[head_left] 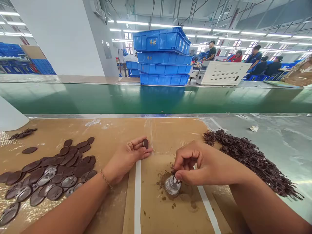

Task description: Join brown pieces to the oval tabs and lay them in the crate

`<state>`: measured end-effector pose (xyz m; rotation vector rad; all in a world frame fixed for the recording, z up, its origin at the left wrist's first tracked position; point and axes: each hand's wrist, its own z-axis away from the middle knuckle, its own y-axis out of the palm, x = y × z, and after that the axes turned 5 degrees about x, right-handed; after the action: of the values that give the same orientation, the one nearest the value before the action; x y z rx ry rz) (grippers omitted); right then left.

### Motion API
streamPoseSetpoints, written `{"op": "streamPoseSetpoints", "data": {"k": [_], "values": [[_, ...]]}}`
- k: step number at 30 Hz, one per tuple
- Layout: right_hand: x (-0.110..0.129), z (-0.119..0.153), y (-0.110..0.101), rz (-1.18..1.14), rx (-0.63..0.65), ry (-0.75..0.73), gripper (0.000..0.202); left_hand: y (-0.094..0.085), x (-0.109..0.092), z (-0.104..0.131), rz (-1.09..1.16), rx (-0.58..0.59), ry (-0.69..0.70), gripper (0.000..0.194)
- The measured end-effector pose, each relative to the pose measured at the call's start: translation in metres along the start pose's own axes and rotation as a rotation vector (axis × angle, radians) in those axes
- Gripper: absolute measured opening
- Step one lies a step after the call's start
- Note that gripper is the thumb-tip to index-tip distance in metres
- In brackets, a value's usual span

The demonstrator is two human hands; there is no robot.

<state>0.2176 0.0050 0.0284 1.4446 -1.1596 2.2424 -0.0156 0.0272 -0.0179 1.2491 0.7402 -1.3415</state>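
My left hand is closed on a dark brown oval disc, held on edge between thumb and fingers above the cardboard. My right hand pinches a small dark brown piece, its far part hidden by the fingers. Just below those fingertips is a small round dish with a whitish, shiny surface; I cannot tell whether the piece touches it. Left of my left arm lies a pile of similar brown oval discs, some with shiny faces. Beyond my right wrist spreads a heap of thin, twisted dark brown pieces.
Cardboard with white tape strips covers the worktop, with wet spots around the dish. A green conveyor belt crosses behind it. Stacked blue crates and a white vented metal box stand beyond. Several people are in the background.
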Motion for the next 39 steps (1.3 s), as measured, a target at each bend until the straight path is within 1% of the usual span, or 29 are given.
{"op": "streamPoseSetpoints", "data": {"k": [2,4,9,15,20,26,34,36,37,39], "values": [[0.0022,-0.0002,0.0019,0.041,0.004,-0.008,0.012,-0.0018,0.0027,-0.0014,-0.005,0.061,0.015,0.052],[0.0039,-0.0010,0.0031,0.095,-0.004,-0.021,0.012,-0.0035,0.0048,-0.0032,-0.023,0.090,0.033,0.052],[0.0055,-0.0025,0.0049,0.147,0.018,-0.054,0.013,-0.0054,0.0056,-0.0060,-0.061,0.066,0.053,0.051],[0.0041,-0.0030,0.0063,0.189,0.029,-0.093,0.011,-0.0035,0.0037,-0.0043,-0.097,0.047,0.032,0.052],[0.0027,-0.0034,0.0080,0.184,0.051,-0.115,0.011,-0.0056,0.0069,-0.0056,-0.106,0.071,0.045,0.054],[0.0024,-0.0059,0.0085,0.181,0.049,-0.137,0.008,-0.0103,0.0068,-0.0064,-0.143,0.097,0.026,0.058],[0.0011,-0.0043,0.0094,0.167,0.059,-0.164,0.010,-0.0072,0.0061,-0.0062,-0.156,0.079,0.022,0.061],[0.0020,-0.0037,0.0091,0.159,0.032,-0.167,0.011,-0.0069,0.0053,-0.0055,-0.153,0.074,0.029,0.061],[0.0023,-0.0036,0.0088,0.138,-0.006,-0.166,0.012,-0.0067,0.0044,-0.0047,-0.150,0.068,0.035,0.061],[0.0023,-0.0038,0.0081,0.016,-0.133,-0.164,0.013,-0.0057,0.0014,-0.0021,-0.137,0.058,0.045,0.059]]}}
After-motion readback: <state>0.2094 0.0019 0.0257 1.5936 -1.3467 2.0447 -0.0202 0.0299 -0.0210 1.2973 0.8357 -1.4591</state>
